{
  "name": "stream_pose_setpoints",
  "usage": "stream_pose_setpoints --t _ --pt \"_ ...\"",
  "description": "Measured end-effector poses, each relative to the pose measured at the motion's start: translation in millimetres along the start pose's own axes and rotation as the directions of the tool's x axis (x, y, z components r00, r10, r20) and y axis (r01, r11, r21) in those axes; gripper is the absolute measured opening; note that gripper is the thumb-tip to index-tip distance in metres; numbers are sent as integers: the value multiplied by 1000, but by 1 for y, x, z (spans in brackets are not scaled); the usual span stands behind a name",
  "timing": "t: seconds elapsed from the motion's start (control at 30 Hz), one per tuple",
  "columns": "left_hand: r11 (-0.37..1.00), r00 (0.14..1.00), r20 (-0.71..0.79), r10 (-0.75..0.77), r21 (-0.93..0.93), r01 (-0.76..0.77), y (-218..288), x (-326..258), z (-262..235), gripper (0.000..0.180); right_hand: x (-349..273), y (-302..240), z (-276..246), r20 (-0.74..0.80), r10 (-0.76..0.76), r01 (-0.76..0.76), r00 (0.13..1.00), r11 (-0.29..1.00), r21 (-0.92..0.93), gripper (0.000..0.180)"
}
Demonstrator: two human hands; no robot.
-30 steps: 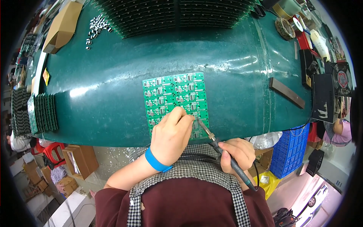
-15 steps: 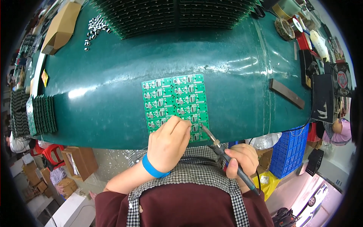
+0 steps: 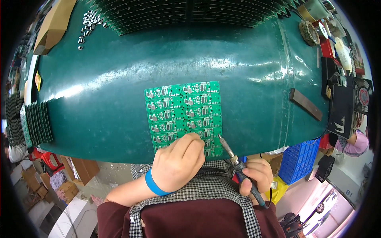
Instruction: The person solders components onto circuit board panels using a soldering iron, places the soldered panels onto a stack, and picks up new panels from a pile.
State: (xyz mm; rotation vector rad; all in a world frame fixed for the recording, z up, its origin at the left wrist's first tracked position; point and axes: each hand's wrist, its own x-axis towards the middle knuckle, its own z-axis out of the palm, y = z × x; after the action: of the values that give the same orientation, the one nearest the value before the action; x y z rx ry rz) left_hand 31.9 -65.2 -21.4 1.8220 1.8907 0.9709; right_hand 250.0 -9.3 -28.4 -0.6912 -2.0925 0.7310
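1. Circuit board panel (image 3: 183, 113): green, a grid of small identical boards in two columns, lying flat on the green bench mat (image 3: 119, 91), near its front edge.
2. Left hand (image 3: 176, 162): fingers curled and pressed down on the panel's near edge, covering its lower left corner; a blue wristband (image 3: 152, 184) sits on the wrist.
3. Right hand (image 3: 258, 174): fingers closed around the handle of a soldering iron (image 3: 238, 168).
4. Soldering iron: held slanted, its metal tip pointing up and left, at the panel's lower right corner; whether the tip touches cannot be told.
5. Dark flat bar (image 3: 304, 104): lying on the mat, well apart to the right of the panel.
6. Stacked green boards (image 3: 37, 123): standing on edge at the mat's left end.
7. Small metal parts (image 3: 89, 22): scattered loose at the far left of the mat, beside a cardboard box (image 3: 53, 23).
8. Blue plastic crate (image 3: 297, 162): below the bench, right of the right hand.
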Motion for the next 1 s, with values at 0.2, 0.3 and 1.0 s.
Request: stream_pose_setpoints --t 0.2,0.3,1.0 --pt "999 1000 0 -3 -34 3 2 1 -1 19 -6 4 -2 -34 -29 30 999 999 32 21" --pt "1000 1000 10 -3 -30 3 2 0 -2 18 -8 3 -2 -36 -44 45 998 999 25 24" --pt "862 851 338 -402 -173 476 7 -31 -60 15 -5 4 -6 -7 -62 62 998 994 92 23"
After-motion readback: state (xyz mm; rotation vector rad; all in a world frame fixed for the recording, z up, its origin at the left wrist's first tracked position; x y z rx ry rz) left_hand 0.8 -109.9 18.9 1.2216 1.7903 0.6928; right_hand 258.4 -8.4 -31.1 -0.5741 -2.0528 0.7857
